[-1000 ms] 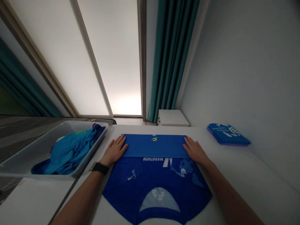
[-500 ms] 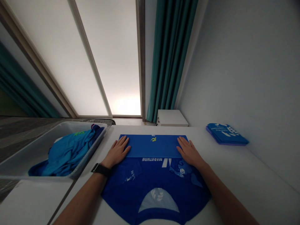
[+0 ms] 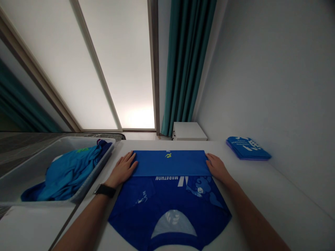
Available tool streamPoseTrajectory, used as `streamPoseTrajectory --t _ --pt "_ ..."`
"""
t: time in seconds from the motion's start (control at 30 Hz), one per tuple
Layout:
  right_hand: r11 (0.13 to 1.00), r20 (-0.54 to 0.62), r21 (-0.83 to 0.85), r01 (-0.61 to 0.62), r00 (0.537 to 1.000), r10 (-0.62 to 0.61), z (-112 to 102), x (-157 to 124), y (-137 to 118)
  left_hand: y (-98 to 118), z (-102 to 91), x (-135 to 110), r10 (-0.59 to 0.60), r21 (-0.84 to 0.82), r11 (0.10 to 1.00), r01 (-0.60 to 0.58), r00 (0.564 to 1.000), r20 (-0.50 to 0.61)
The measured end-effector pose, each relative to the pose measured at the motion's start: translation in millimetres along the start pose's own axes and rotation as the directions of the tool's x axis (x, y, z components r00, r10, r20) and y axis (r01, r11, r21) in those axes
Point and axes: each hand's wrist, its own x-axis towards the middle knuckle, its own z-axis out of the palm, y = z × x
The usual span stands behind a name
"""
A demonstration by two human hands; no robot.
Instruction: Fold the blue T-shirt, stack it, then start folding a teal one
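Observation:
A blue T-shirt [image 3: 170, 198] lies flat on the white table, its neckline towards me and its lower part folded over into a lighter blue band at the far side. White "MARATHON" lettering shows upside down below that band. My left hand [image 3: 123, 169] rests with fingers stretched out on the band's left edge; a dark watch is on that wrist. At the opposite edge, my right hand [image 3: 217, 167] lies beside the band, fingertips touching or very near its right side. Neither hand grips the cloth.
To the left stands a translucent plastic bin [image 3: 110, 148] holding crumpled blue shirts [image 3: 70, 170]. A stack of folded blue shirts [image 3: 247, 148] sits at the right, near the wall. Past the table's far edge is a small white cabinet [image 3: 190, 131], with a teal curtain [image 3: 187, 69] behind.
My right hand has slid outward, off the band's top to its right edge. My left hand has shifted slightly outward along the left edge. The view has turned a little to the right.

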Motion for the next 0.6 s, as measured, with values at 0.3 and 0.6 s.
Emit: streamPoseTrajectory --t 0.3,0.6 --pt "0.999 -0.027 0.027 0.034 0.999 -0.034 -2 0 -4 3 -5.9 -2 -0.032 0.008 0.999 0.032 0.999 0.030" --pt "0.989 0.004 0.073 0.127 0.992 -0.128 -1 -2 -17 -4 -8.4 3 -0.047 -0.093 0.995 0.046 0.999 -0.010"
